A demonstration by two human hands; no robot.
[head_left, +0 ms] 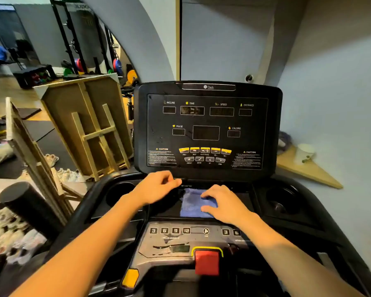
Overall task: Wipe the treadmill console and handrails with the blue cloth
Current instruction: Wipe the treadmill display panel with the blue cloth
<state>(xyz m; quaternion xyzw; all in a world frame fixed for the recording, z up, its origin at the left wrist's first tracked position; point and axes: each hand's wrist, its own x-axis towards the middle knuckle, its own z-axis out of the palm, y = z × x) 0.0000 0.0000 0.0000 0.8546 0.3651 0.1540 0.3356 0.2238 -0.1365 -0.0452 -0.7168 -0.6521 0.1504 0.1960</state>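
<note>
The treadmill console (206, 129) stands upright ahead, black with dark displays and yellow buttons. Below it lies a flat black tray (165, 205), and on that tray a folded blue cloth (191, 203). My right hand (225, 202) rests on the cloth's right side with fingers spread and lightly bent, pressing it onto the tray. My left hand (156, 186) hovers just left of the cloth at the tray's back edge, fingers loosely curled, holding nothing. The lower panel (180, 239) with number keys and a red stop button (207, 262) lies nearer me. The handrails are mostly out of view.
Cup holders sit left (120, 191) and right (283, 200) of the tray. Wooden frames (88, 125) lean left of the treadmill, with a black foam roller (28, 206) and shoes on the floor. A wooden corner shelf (304, 166) with a white cup is on the right wall.
</note>
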